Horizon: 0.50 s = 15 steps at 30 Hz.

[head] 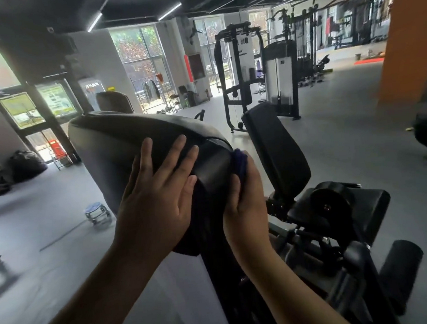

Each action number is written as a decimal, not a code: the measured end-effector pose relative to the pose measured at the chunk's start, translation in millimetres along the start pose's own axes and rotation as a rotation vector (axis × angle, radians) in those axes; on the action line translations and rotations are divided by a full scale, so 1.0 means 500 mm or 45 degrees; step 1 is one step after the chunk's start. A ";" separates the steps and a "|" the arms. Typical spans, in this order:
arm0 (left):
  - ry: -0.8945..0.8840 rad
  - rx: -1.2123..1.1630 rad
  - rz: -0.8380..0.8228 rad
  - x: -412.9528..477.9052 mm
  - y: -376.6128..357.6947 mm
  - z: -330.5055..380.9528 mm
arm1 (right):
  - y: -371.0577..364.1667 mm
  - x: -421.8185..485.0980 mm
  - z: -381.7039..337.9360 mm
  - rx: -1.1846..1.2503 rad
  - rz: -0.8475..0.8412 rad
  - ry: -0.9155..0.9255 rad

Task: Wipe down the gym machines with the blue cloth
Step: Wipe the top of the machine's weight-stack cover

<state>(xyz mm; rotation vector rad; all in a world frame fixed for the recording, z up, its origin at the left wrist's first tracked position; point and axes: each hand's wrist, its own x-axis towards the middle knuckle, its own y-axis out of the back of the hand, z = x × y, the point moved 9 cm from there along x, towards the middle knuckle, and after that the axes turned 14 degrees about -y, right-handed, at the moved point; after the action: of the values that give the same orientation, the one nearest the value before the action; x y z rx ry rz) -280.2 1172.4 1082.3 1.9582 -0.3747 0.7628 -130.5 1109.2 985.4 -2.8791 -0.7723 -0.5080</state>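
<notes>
**Cloth at the pad's right end, long axis runs up-left**

Left hand (158, 194): flat and open, fingers spread, palm pressing the top face of the big black pad (119, 141). It holds nothing and looks like a brace.

Right hand (247, 197): wrapped round the blue cloth (240, 163), thumb against the pad's rounded end cap (212, 162). Its fingertips are hidden behind the cloth. A bunch of cloth sticks out above the hand, squeezed between hand and cap.

Key geometry: the cloth sits just right of frame centre, touching the pad's near end. The pad's long axis runs from there toward the upper left. The cloth hand is at the end of the axis and the brace hand lies on top of it, just beside the cap.

My read: the end cap is the step in hand. A stroke along the pad would go up-left, straight under the left palm, so that hand would have to lift or shift.

Further out, the same machine's frame (342, 259) and back cushion (277, 144) are to the lower right. A second machine (241, 70) stands well apart at upper centre. A small stool (96, 212) is on the floor at left.
</notes>
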 end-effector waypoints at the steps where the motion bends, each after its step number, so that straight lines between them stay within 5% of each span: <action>1: -0.016 0.023 -0.003 0.000 0.001 0.002 | 0.005 -0.003 0.013 0.026 0.003 -0.031; 9: -0.149 0.117 -0.036 0.008 -0.004 0.036 | -0.008 0.034 -0.067 -0.004 0.015 0.208; 15: -0.144 0.062 -0.036 0.007 -0.010 0.030 | 0.003 -0.020 0.078 0.062 -0.006 -0.127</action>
<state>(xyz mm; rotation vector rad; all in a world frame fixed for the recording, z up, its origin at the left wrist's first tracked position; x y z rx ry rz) -269.4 1162.0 1076.2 2.0540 -0.3983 0.6499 -126.6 1111.0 945.2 -2.8766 -0.7944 -0.3429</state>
